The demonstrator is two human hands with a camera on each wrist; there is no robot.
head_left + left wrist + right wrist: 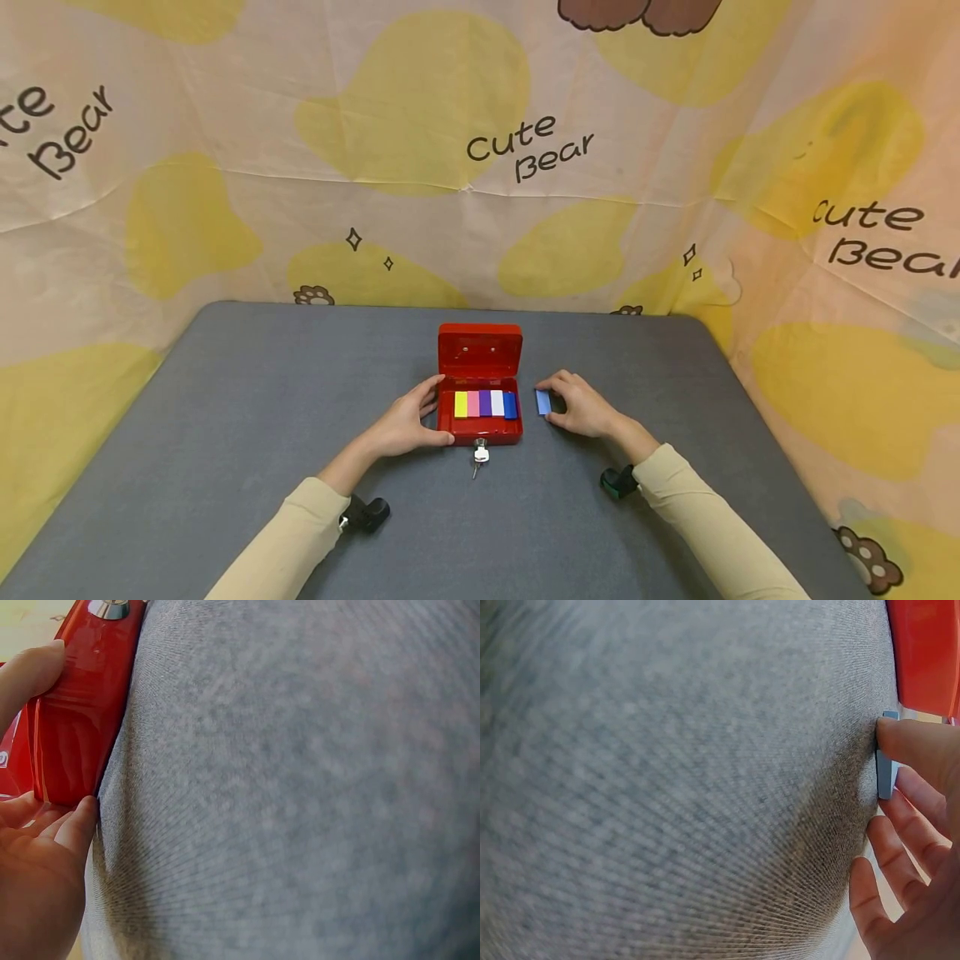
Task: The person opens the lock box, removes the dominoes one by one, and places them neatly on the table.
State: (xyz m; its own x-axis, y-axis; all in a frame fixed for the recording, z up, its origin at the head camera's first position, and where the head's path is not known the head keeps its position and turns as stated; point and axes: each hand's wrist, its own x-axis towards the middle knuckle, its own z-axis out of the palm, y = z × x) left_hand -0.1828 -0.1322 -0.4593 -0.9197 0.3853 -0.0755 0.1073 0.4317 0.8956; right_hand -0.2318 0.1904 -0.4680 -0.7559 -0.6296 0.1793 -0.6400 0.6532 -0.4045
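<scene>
A red cash box (487, 435) stands with its lid (480, 350) raised. Inside, a row of small blocks shows yellow (461, 405), pink (473, 404), purple (485, 403), white (497, 403) and dark blue (510, 406). My left hand (405, 423) grips the box by its left side, thumb on the front corner; the left wrist view shows the fingers against the red wall (71, 750). Just right of the box, my right hand (585, 407) pinches a light blue block (543, 402) between thumb and fingers, close over the table. In the right wrist view this block (886, 769) appears edge-on.
Keys (481, 456) hang from the lock at the box's front. The grey tabletop (300, 375) stretches out on both sides, with a printed cloth (420, 100) behind it. A dark wrist camera (618, 482) sits under the right forearm, another (366, 514) by the left.
</scene>
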